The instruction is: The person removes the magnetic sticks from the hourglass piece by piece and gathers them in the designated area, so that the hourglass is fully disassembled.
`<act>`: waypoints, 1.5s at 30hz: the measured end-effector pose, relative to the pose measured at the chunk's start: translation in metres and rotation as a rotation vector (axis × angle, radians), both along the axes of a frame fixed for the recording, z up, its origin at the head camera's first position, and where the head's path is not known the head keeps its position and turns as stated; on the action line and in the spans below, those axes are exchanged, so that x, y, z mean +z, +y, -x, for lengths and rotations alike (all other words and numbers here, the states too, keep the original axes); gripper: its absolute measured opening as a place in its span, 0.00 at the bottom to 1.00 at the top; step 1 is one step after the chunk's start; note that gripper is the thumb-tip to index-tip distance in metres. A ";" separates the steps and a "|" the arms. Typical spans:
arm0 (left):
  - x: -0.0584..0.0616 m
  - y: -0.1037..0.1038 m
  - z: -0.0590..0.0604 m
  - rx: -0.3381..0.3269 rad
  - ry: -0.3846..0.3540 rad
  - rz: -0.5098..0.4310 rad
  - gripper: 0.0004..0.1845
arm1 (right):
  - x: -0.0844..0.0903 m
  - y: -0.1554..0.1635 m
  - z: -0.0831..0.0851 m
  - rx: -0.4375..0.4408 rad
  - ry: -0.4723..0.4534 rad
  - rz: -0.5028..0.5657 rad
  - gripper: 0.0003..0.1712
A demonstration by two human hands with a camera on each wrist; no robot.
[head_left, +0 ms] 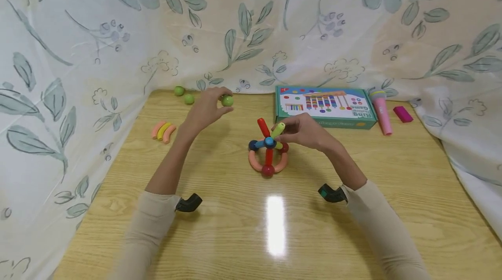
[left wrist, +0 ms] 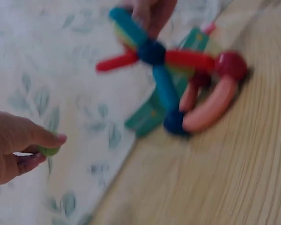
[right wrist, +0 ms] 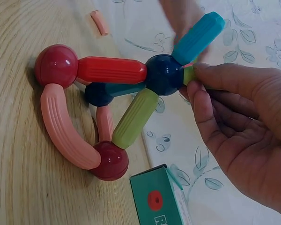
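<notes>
In the head view my left hand (head_left: 205,108) pinches a green ball (head_left: 227,100) between thumb and fingers, above the table's back edge. A built figure of coloured sticks and balls stands on the table. Its base has red balls (right wrist: 56,66) and a dark blue ball (right wrist: 98,93), linked by curved pink sticks (right wrist: 65,129). Straight sticks slope up from these to a dark blue ball (right wrist: 165,75). From that top ball red (head_left: 263,127), green (head_left: 278,129) and blue (right wrist: 199,37) sticks point outward. My right hand (head_left: 303,134) pinches the outward green stick, mostly covering it in the right wrist view.
Two green balls (head_left: 189,98) lie at the back left. Nearer are curved pink and yellow sticks (head_left: 164,131). A green game box (head_left: 325,108), a pink toy microphone (head_left: 382,112) and a magenta block (head_left: 402,114) sit at the back right, before a leaf-patterned cloth (head_left: 251,32).
</notes>
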State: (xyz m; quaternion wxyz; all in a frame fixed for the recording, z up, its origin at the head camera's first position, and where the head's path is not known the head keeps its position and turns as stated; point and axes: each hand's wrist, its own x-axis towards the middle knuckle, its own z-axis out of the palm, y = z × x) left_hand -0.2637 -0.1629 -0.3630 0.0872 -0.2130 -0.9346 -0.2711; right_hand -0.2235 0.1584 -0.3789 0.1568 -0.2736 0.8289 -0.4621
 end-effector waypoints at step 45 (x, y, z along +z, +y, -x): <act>-0.097 -0.086 0.118 0.443 0.053 0.082 0.32 | 0.000 -0.001 0.004 0.044 -0.044 0.055 0.14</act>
